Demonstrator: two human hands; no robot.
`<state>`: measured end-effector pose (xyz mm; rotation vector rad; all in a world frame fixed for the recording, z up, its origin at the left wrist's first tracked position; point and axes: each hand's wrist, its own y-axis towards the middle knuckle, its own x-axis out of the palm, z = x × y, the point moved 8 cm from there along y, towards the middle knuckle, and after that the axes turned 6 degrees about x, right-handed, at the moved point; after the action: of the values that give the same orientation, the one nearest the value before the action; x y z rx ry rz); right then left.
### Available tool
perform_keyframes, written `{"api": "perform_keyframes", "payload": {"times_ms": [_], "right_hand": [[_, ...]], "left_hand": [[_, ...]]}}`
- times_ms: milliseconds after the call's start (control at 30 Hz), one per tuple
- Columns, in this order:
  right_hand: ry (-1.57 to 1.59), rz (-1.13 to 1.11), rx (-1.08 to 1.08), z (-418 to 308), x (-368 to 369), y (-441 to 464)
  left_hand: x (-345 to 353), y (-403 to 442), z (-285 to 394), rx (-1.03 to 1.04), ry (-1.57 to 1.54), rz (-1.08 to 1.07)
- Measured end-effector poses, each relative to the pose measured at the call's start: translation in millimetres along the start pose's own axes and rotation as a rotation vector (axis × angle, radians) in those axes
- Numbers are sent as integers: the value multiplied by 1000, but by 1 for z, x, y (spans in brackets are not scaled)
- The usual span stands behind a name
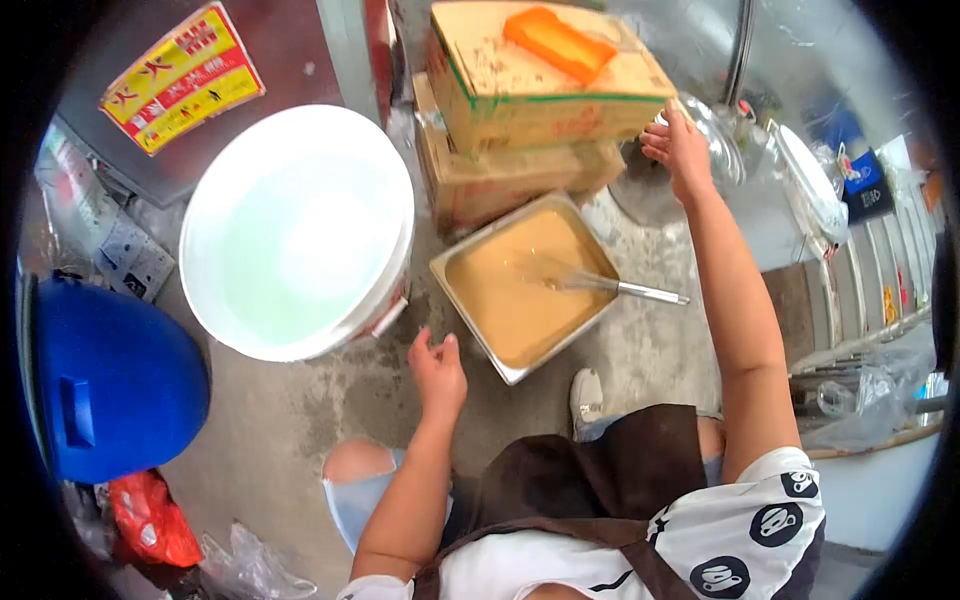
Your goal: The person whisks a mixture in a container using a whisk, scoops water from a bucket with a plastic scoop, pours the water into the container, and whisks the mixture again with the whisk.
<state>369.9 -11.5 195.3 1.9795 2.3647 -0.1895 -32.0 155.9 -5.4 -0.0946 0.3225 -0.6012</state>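
My left hand [437,378] is in the air between the white bucket and the metal tray, thumb and fingers apart, holding nothing. Beside it, a rectangular metal tray [497,366] is full of smooth tan liquid [510,310]. A whisk [640,291] lies across the tray, its wires partly sunk in the liquid and its handle over the right rim. My right hand [686,155] is raised by the right corner of the upper cardboard box [560,118], fingers apart; whether it touches the box is unclear. On that box rests an orange plastic tray-like piece [560,45].
At left stands a large white bucket [398,255] with pale greenish contents. Further left is a blue barrel [130,380], above a red plastic bag [155,518]. A second cardboard box [500,185] supports the upper one. Round metal ware [725,150] and shelving [880,270] occupy the right side.
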Motion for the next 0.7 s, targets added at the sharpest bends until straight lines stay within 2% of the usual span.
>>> {"api": "perform_keyframes", "payload": {"times_ms": [100, 167, 233, 267, 333, 367, 400, 533, 700], "right_hand": [[-46, 34, -112, -39, 28, 45], [-519, 125, -94, -43, 41, 89], [-417, -89, 38, -19, 68, 124], [-486, -4, 82, -7, 69, 143], [-302, -292, 170, 20, 83, 171], [-434, -257, 266, 18, 95, 174], [-478, -256, 285, 17, 103, 180], [-518, -181, 214, 19, 98, 204], [-490, -98, 163, 21, 82, 233]], "left_hand": [[-18, 2, 2, -55, -4, 85], [-32, 2, -7, -117, 4, 138], [-51, 0, -11, -105, 22, 177], [-56, -6, -14, -90, 39, 193], [-72, -21, 6, -276, 6, 174], [-77, -28, 2, -319, 23, 187], [-83, -31, 2, -276, -58, 237], [-86, -52, 10, -201, -228, 293], [-88, -63, 13, -235, -234, 339]]}}
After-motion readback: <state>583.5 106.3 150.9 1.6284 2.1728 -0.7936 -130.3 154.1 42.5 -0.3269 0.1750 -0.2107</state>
